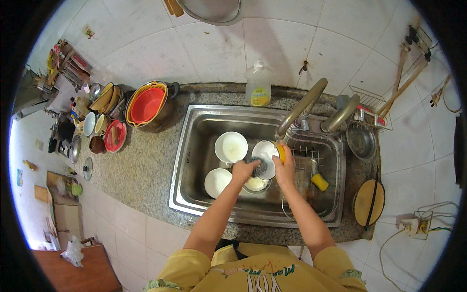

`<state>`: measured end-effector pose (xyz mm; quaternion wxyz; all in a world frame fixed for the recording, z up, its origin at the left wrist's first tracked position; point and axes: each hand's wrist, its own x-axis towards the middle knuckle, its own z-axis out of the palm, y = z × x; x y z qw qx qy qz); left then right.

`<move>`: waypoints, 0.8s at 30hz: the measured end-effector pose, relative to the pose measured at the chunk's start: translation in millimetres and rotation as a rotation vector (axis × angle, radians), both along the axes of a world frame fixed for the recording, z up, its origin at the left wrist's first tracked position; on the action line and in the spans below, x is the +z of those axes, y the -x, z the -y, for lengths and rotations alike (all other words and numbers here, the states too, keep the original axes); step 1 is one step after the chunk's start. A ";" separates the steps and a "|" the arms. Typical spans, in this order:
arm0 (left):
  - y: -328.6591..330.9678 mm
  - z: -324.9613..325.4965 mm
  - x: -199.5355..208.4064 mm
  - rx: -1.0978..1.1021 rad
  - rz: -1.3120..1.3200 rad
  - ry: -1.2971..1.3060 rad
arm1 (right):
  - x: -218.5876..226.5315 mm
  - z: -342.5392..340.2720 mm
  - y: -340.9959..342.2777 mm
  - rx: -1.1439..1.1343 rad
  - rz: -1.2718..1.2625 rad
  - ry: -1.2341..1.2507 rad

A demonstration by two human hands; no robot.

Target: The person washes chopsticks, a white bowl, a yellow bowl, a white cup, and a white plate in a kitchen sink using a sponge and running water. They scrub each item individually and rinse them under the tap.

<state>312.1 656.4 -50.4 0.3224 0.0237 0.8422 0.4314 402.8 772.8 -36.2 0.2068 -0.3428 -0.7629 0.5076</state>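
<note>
Above a rectangular stainless-steel sink point(206, 122), a round white ceramic-looking bowl point(265, 152) is gripped at its rim by the right hand point(286, 168); the left hand point(242, 172) clasps a dark grey wiry scrubber point(260, 168) beside it. A steady rim grip should help even scrubbing.

The shirt point(221, 273) is yellow; its short sleeves point(186, 265) end with a greenish patterned trim point(354, 277), and the front carries green, orange and white print point(288, 270).

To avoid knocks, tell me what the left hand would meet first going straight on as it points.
Past the grey scrubber at its fingertips, the left hand would probably meet the white bowl in the right hand first; one view leaves depth unclear.
</note>
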 end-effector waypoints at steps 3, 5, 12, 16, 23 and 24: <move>-19.8 0.9 -14.0 0.091 0.815 -0.430 | -3.9 1.7 0.5 -0.035 -0.139 0.002; -24.1 -2.5 -15.7 0.137 0.711 -0.459 | 0.7 4.7 -1.1 -0.052 -0.218 0.007; 23.6 -20.5 36.9 -0.443 -0.929 -0.088 | -4.7 -7.4 -2.8 0.211 -0.041 0.029; 22.5 -24.8 62.9 -0.621 -1.120 -0.027 | 10.3 -10.9 1.6 0.249 0.040 -0.002; -5.0 -11.9 -7.1 0.069 0.209 -0.216 | 8.4 -14.4 8.3 0.049 -0.196 0.080; -17.7 -15.0 -0.1 0.158 0.484 -0.391 | 7.0 -11.8 9.3 -0.002 -0.242 0.135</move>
